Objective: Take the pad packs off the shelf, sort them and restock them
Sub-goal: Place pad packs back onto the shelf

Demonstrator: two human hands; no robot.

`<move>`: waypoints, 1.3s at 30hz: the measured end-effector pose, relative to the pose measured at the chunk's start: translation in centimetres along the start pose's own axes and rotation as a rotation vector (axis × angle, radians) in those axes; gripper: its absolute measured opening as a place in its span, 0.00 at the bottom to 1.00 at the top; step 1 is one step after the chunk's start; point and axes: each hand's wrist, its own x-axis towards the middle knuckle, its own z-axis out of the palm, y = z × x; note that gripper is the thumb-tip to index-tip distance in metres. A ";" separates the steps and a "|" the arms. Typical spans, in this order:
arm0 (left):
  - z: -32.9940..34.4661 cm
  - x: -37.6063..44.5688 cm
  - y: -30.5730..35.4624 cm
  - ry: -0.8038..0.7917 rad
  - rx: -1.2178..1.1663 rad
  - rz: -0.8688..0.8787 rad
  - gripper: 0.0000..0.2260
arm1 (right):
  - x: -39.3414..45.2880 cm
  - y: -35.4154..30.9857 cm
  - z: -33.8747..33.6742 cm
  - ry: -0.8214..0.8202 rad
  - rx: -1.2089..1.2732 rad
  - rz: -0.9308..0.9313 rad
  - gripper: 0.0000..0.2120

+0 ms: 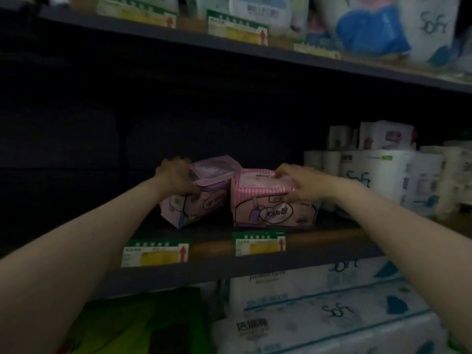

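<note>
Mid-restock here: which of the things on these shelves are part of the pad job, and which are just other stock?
Job: purple pad pack gripped by left hand; pink striped pad pack gripped by right hand; middle shelf.

Other stock: tissue rolls, tissue packs below, price tags.

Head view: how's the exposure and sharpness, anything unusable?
Head view: the middle shelf recess is near black on the left; top-shelf packs and both price tags are blurred; both hands, left and right, and the pink pack are dim but readable.
</note>
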 end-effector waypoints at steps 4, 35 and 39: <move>2.7 3.5 2.7 -0.055 -0.053 0.132 0.27 | 2.0 2.9 0.4 -0.081 -0.119 -0.058 0.23; 7.4 7.9 13.1 -0.375 -0.765 -0.135 0.20 | 6.6 7.0 3.1 -0.040 -0.310 0.204 0.28; 7.3 5.8 14.0 -0.359 -0.872 -0.061 0.20 | 5.9 8.3 2.9 0.017 -0.361 0.181 0.27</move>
